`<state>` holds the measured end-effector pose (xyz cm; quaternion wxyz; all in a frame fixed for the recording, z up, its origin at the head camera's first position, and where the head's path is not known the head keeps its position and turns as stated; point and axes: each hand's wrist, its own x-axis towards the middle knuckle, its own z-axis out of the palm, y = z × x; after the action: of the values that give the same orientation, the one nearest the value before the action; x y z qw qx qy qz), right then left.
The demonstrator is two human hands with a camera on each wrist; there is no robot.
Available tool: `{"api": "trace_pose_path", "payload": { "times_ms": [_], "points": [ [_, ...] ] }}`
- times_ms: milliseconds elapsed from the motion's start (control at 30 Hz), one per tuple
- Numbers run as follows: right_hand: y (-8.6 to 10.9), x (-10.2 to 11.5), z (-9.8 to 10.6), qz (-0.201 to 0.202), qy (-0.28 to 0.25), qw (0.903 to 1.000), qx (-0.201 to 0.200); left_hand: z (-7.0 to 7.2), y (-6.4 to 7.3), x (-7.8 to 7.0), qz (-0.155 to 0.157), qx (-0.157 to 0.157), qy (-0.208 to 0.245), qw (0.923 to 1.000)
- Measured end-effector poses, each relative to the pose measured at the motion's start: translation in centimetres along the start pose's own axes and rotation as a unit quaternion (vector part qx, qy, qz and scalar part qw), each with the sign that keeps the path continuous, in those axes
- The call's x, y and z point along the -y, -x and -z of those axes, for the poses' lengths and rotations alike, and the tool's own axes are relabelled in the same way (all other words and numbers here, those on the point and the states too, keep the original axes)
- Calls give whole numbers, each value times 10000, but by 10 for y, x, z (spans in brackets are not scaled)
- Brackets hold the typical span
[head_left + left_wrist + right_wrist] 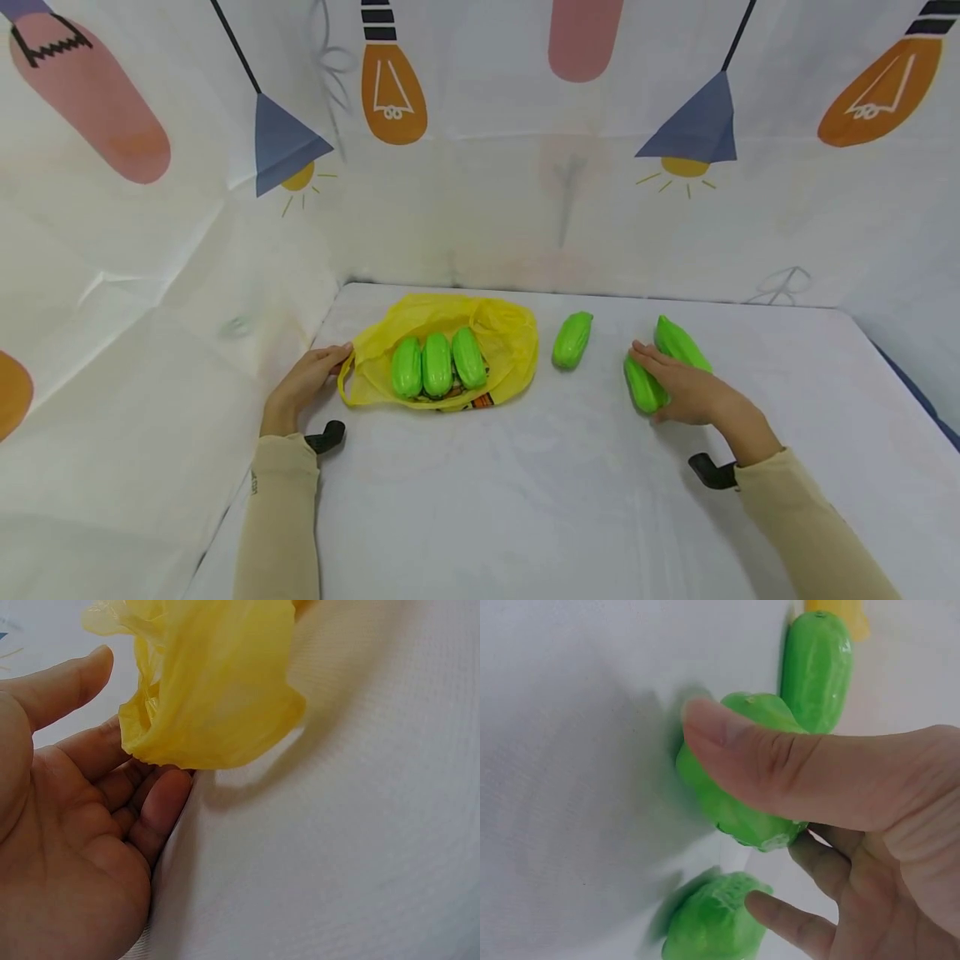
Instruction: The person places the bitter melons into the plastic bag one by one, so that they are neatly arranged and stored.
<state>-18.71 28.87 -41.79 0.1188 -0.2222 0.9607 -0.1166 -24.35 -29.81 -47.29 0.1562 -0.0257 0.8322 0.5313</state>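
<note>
My right hand (pixel 693 397) grips a green toy cucumber (pixel 642 387), its thumb across the near side in the right wrist view. Another green toy cucumber (pixel 682 343) lies just beyond that hand, partly hidden by it. At the left, my left hand (pixel 306 382) touches the handle end of a yellow plastic bag (pixel 517 337). The left wrist view shows its thumb apart from the bag (pixel 217 697) and its loosely bent fingers against the edge. Three green toy cucumbers (pixel 437 364) lie side by side at the bag's mouth.
A single green toy cucumber (pixel 572 340) lies between the bag and my right hand. The white table (pixel 480 508) meets a patterned cloth backdrop (pixel 487 208) at the back and left. Black wrist mounts (pixel 327 437) stick out by both sleeves.
</note>
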Motion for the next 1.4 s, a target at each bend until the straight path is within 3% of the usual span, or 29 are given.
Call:
{"api": "trace_pose_path", "payload": {
  "times_ms": [533,800,1067,1400],
  "points": [
    [1,3,-1,154,370,9990,-190,3,1,-2,64,-15,8,10000],
    [-6,22,28,138,556,9980,-273,3,7,-11,159,-1,123,9998],
    [-40,65,50,519,606,9961,-382,6,-1,-1,5,-19,36,10000],
    [-88,116,39,930,469,9945,69,0,1,0,-57,-7,55,10000]
  ]
}}
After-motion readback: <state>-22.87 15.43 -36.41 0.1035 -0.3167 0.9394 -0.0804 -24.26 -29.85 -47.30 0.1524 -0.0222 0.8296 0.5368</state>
